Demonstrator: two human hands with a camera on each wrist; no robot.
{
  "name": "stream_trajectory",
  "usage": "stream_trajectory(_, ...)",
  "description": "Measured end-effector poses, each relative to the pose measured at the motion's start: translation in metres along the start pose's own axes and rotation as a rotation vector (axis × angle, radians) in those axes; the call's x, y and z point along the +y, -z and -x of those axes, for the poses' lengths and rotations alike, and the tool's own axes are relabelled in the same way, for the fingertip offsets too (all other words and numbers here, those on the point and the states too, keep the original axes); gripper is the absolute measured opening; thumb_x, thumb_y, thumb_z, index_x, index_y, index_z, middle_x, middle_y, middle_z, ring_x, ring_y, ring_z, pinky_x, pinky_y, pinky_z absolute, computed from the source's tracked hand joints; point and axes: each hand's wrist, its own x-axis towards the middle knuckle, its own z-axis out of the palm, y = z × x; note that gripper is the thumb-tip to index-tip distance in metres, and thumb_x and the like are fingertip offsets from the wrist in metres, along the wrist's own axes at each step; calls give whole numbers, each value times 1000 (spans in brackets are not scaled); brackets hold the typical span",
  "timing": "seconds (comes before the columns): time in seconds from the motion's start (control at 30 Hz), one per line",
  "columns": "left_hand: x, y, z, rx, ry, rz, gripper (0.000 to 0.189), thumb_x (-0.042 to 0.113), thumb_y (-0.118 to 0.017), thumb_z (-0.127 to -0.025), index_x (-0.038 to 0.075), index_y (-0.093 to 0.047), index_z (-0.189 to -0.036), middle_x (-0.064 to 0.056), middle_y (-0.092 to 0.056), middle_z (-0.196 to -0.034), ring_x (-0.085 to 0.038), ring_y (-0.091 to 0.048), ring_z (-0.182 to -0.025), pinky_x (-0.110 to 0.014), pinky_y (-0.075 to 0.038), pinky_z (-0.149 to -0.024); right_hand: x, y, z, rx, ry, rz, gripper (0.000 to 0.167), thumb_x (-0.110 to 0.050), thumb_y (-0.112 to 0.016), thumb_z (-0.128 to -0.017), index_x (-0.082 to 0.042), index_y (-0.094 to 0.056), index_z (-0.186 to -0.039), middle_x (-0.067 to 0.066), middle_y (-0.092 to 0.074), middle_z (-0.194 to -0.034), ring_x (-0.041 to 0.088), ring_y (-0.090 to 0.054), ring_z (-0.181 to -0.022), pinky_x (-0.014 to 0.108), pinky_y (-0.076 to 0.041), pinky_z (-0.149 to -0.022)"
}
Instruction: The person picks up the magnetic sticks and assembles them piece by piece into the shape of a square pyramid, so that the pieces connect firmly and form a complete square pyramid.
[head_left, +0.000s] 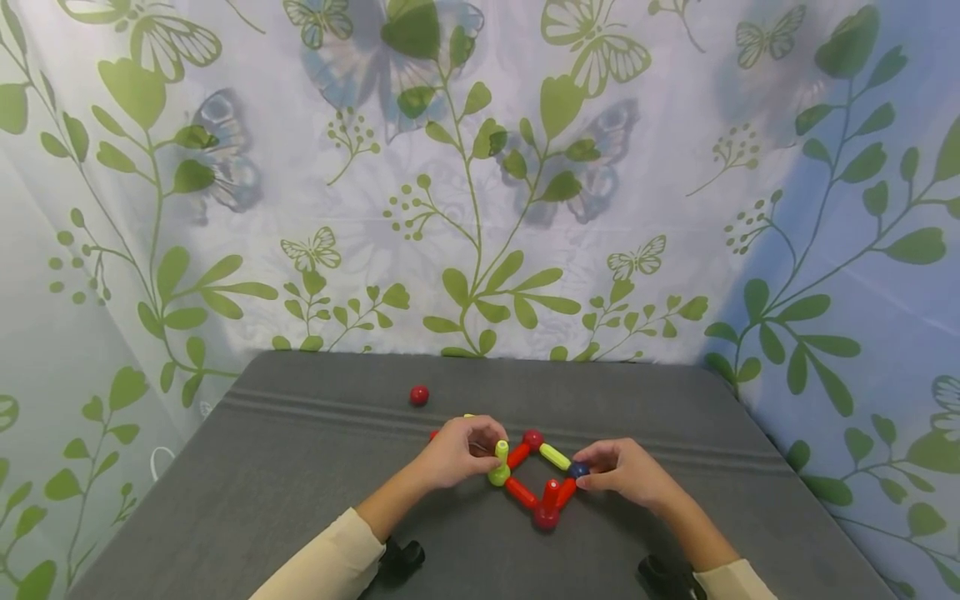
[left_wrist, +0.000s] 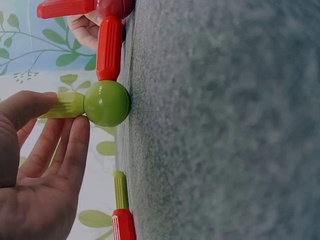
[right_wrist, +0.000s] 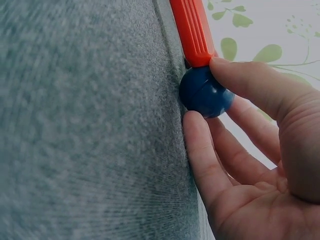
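A four-sided frame of rods and balls, like a magnetic construction set, lies on the grey surface. My left hand (head_left: pixel 459 454) pinches the yellow-green rod (left_wrist: pixel 67 105) standing on the green ball (left_wrist: pixel 107 103). At the opposite corner, my right hand (head_left: pixel 626 475) holds the blue ball (right_wrist: pixel 205 92) between thumb and fingers. The near red ball (head_left: pixel 547 517) carries an upright red rod (head_left: pixel 551 495). A red ball (head_left: pixel 533 438) makes the far corner. Three sides are red rods (head_left: pixel 522 493); the far right one is a yellow-green rod (head_left: pixel 555 456).
A loose red ball (head_left: pixel 419 395) lies farther back on the grey padded surface (head_left: pixel 315 467). Beside the left hand are a yellow-green rod (left_wrist: pixel 120 190) and a red rod (left_wrist: pixel 124 225), mostly hidden in the head view. A patterned curtain (head_left: pixel 480 208) hangs behind.
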Motion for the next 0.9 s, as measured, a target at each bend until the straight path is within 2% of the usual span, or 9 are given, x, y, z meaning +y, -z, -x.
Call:
stream_trajectory(0.1,-2,1,-2,-24,9,-13,25,4,-79,-87,17,-69,-107,1,-70,-97,-9,-68,-87,-22,-58,-82,0,-1,1,14,7,-6,37,-19,-85,-84,-3,-74,-116,10,-74,-99,20,-64,-86,26,-54,-69)
stream_trajectory(0.23,-6,2,-6,-109,58,-81,28,8,-83,-85,14,-70,-110,2,-71,-98,-8,-67,-87,-21,-57,-81,0,-6,2,70,16,-17,38,-20,-83,-86,-2,-73,-118,12,-75,-104,19,-67,-89,26,-56,-72)
stream_trajectory(0.33,-9,1,-8,-166,79,-154,24,12,-85,-83,15,-72,-104,4,-72,-94,-6,-66,-85,-21,-55,-79,-4,-11,3,139,0,-15,37,-21,-83,-86,-3,-72,-117,12,-76,-108,19,-70,-93,26,-57,-73)
stream_trajectory(0.43,-11,0,-8,-171,82,-210,19,15,-86,-83,16,-73,-97,6,-72,-89,-3,-65,-81,-22,-54,-78,-12,-17,7,199,-38,-2,29,-17,-83,-86,-6,-74,-111,9,-75,-107,18,-68,-92,27,-56,-73)
stream_trajectory(0.5,-11,-2,-7,-151,83,-238,18,16,-87,-82,16,-74,-95,7,-72,-87,-2,-64,-79,-22,-53,-78,-18,-20,12,169,-36,-7,22,-11,-79,-87,-4,-73,-108,9,-74,-101,18,-67,-87,28,-56,-70)
stream_trajectory(0.6,-7,-5,-2,-102,110,-254,19,17,-88,-80,16,-74,-93,7,-71,-85,-4,-62,-77,-23,-53,-75,-24,-25,21,10,-13,-74,23,-3,-73,-87,0,-70,-110,10,-70,-94,17,-67,-80,30,-58,-68)
stream_trajectory(0.7,-3,-10,4,-51,136,-238,20,17,-90,-78,16,-74,-91,7,-70,-83,-4,-61,-75,-23,-53,-72,-30,-31,26,-118,0,-135,25,-7,-76,-87,2,-67,-109,9,-68,-91,18,-70,-77,33,-61,-68)
stream_trajectory(0.77,-1,-14,8,-38,157,-213,21,17,-91,-77,16,-75,-90,8,-69,-81,-4,-62,-74,-23,-53,-70,-32,-35,26,-117,-2,-132,28,-14,-81,-86,-1,-68,-107,8,-70,-90,18,-71,-75,34,-62,-68)
stream_trajectory(0.9,2,-20,16,-54,199,-131,22,15,-91,-76,16,-75,-91,8,-70,-80,-5,-63,-74,-23,-52,-68,-34,-37,22,-43,-5,-54,28,-18,-86,-82,-5,-71,-102,6,-73,-91,19,-69,-77,31,-59,-66)
